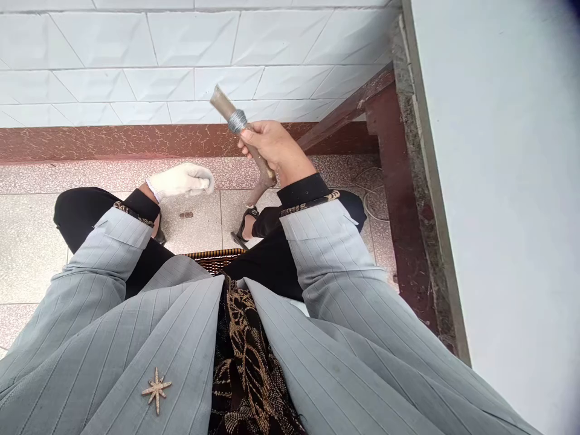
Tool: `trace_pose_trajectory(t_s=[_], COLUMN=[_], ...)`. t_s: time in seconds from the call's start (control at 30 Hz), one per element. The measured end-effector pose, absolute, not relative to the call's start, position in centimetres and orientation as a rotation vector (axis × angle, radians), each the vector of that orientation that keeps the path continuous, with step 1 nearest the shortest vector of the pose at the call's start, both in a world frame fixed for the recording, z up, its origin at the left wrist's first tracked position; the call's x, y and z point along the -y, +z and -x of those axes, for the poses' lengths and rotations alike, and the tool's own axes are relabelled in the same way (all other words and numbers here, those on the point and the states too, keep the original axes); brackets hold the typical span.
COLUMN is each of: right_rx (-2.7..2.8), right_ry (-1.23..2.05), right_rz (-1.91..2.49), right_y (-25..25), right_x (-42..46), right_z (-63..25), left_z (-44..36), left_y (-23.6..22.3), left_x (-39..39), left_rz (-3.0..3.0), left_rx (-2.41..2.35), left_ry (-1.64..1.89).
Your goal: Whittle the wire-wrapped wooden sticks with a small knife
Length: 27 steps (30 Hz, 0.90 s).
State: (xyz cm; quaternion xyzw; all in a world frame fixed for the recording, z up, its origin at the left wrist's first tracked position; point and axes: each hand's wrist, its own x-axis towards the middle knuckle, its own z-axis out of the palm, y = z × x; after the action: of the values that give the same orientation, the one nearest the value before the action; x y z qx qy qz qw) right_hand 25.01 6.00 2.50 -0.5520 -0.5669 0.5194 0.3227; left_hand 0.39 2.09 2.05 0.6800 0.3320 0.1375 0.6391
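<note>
At upper centre, a wire-bound stick [263, 163] is gripped in the bare right hand [274, 148]; farther left, the gloved left hand [181, 180] is held apart, curled, contents unclear. Steadying seems in hand; next, a firm grip seems needed.

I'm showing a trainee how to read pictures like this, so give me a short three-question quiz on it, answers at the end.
1. Which hand holds the wooden stick?
2. True or false: the left hand is bare.
3. What is wound around the stick? A) red tape; B) grey wire; C) green string.

Key:
1. The right hand.
2. False: it wears a white glove.
3. B.
</note>
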Motion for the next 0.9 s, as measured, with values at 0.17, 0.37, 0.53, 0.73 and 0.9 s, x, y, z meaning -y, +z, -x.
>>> trace_pose_trajectory(t_s=[0.17, 0.37, 0.53, 0.73, 0.9], right_rx=[2.242, 3.016, 2.99, 1.932, 1.467], right_ry=[0.826, 0.998, 1.864, 1.76, 1.527], right_rz=[1.816, 1.69, 1.056, 0.868, 1.17], right_y=[1.4, 2.0, 2.8, 4.5, 3.2], right_x=[-5.9, -4.3, -3.9, -4.7, -5.8], right_z=[-23.7, -22.2, -22.5, -25.9, -26.3], left_z=[-0.3, 0.4, 0.9, 0.6, 0.3], left_y=[2.2, 1.6, 1.1, 1.3, 1.9], left_x=[-1.9, -2.5, -3.1, -3.1, -2.9], left_rz=[-1.592, -1.714, -1.758, -1.699, -1.651], left_rx=[-0.762, -0.897, -0.984, -1.024, -0.983], left_ry=[0.242, 0.259, 0.295, 0.439, 0.401])
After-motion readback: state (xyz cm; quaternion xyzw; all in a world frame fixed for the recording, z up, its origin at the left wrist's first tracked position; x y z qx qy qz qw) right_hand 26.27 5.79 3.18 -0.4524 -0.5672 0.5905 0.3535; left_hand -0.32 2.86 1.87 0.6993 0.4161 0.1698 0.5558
